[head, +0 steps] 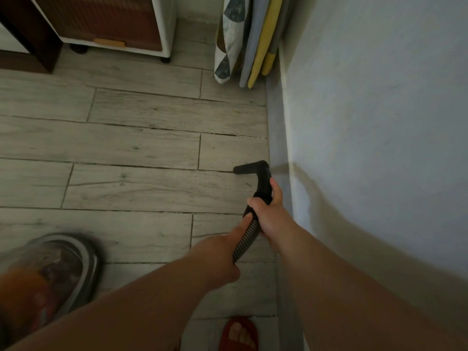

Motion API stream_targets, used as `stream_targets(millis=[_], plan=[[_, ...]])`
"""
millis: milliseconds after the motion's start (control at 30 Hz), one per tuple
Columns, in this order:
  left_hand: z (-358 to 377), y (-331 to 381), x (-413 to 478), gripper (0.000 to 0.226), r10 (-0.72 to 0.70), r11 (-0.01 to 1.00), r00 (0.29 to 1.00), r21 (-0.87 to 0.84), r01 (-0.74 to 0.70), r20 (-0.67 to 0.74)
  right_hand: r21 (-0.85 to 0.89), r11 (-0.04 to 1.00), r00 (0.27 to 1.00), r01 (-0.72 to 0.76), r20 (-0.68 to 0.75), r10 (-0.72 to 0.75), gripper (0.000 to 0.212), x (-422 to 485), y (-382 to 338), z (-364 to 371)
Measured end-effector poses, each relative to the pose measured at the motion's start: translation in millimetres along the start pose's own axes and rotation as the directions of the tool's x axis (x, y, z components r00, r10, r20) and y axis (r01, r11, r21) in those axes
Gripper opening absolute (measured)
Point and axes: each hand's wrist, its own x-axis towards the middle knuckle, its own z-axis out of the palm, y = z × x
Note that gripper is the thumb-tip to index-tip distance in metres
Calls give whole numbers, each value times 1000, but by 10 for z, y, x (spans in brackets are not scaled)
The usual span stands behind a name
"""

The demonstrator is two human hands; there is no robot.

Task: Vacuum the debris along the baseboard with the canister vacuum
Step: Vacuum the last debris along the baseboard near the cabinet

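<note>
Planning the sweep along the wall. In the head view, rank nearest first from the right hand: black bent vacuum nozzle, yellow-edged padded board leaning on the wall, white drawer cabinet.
1. Black bent vacuum nozzle, just ahead of the right hand.
2. Yellow-edged padded board, far ahead by the wall.
3. White drawer cabinet, farthest, ahead and left.

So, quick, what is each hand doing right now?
Left hand: holds the ribbed hose, forefinger laid along it.
Right hand: grips the black nozzle tube.
</note>
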Motion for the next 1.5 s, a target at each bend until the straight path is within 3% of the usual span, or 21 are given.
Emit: stream_targets(millis=[300, 700, 1067, 1500], plan=[[-117, -232, -123, 110, -32, 999, 999, -2, 33, 14, -29, 999, 999, 35, 24, -35, 80, -21, 0, 277], [28, 30, 105, 110, 58, 998, 994, 13, -59, 92, -96, 994, 985, 45, -164, -60, 78, -49, 130, -87], [-45, -309, -135, 97, 20, 998, 1000, -55, -21, -14, 84, 996, 995, 20, -102, -11, 83, -197, 160, 254], [307, -286, -297, 84, -17, 999, 982, 45, 9, 189, 139, 990, 972, -5, -232, 38, 81, -600, 688, 170]])
